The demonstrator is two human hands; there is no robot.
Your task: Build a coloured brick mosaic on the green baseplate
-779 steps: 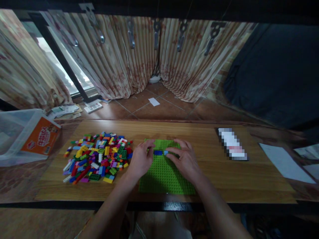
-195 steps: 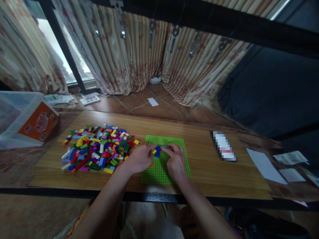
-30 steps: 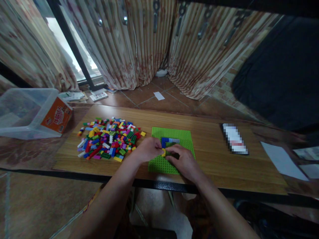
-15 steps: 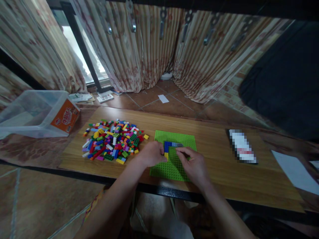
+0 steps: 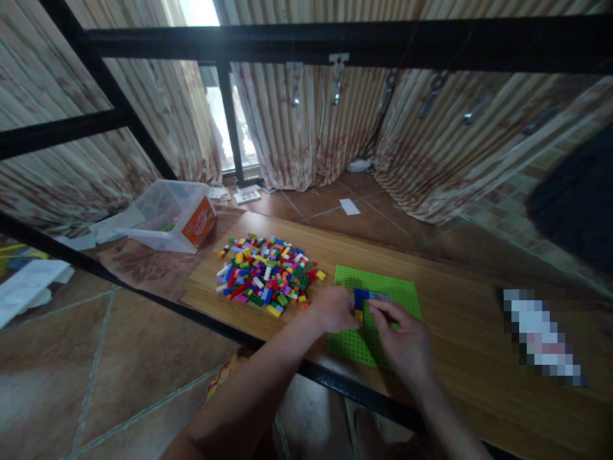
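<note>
A green studded baseplate [image 5: 405,289] lies on the wooden board, with a few bricks joined on it. A dark blue brick [image 5: 362,296] sits at the corner, a grey-blue brick [image 5: 382,296] runs right from it, and a yellow brick [image 5: 358,315] shows below. My left hand [image 5: 336,310] is curled closed at the left side of the blue and yellow bricks; its fingertips are partly hidden. Over the plate, my right hand [image 5: 403,329] pinches with thumb and forefinger just beside the blue brick. Whatever lies between those fingertips is too small to make out.
Left of the plate spreads a pile of mixed coloured bricks [image 5: 263,271]. Behind it stands a clear plastic box [image 5: 160,239] with an orange label. A blurred-out flat object [image 5: 541,335] lies at the right. A black metal bar [image 5: 345,380] edges the table's near side.
The camera view has turned left, so the scene sits farther right. My right fingertips are slightly nearer the blue brick, and less of the yellow brick shows. My left hand stays beside the bricks.
</note>
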